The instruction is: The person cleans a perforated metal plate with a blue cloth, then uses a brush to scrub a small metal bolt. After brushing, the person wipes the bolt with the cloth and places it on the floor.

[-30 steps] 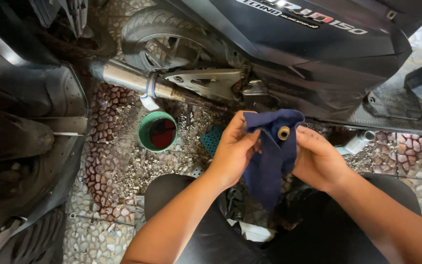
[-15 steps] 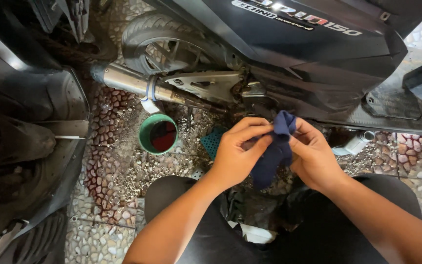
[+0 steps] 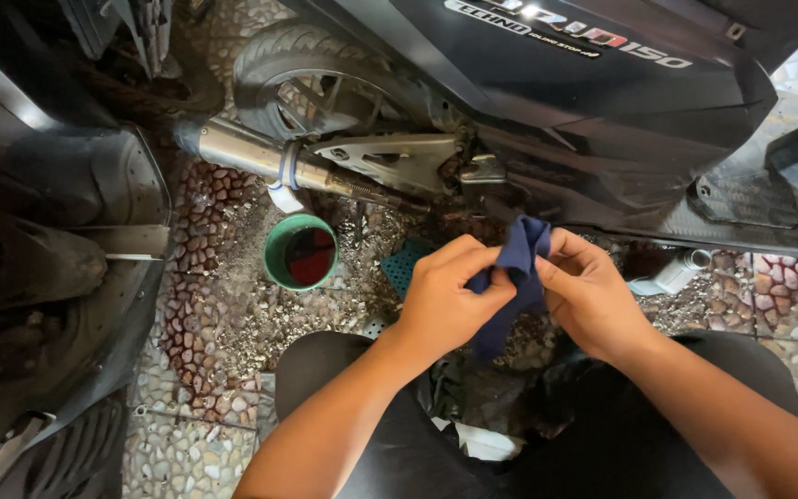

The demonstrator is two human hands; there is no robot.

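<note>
My left hand (image 3: pixel 445 296) and my right hand (image 3: pixel 593 296) both grip a dark blue rag (image 3: pixel 517 277) bunched between their fingers, held above my knees. The rag's loose end hangs down between the hands. Whatever is wrapped inside the cloth is hidden. Beyond the hands stands a black scooter (image 3: pixel 584 102), with its rear wheel (image 3: pixel 311 88) and silver exhaust pipe (image 3: pixel 251 152) at upper left.
A green cup (image 3: pixel 299 251) with dark red liquid stands on the pebbled floor (image 3: pixel 223 305), left of my hands. A teal perforated piece (image 3: pixel 406 266) lies beside it. A second dark vehicle (image 3: pixel 39 277) fills the left side. A small silver cylinder (image 3: pixel 674 273) lies under the scooter at right.
A small round metal part seen against the spread rag a second ago is now hidden. My hands have closed together and bunched the rag around it.
</note>
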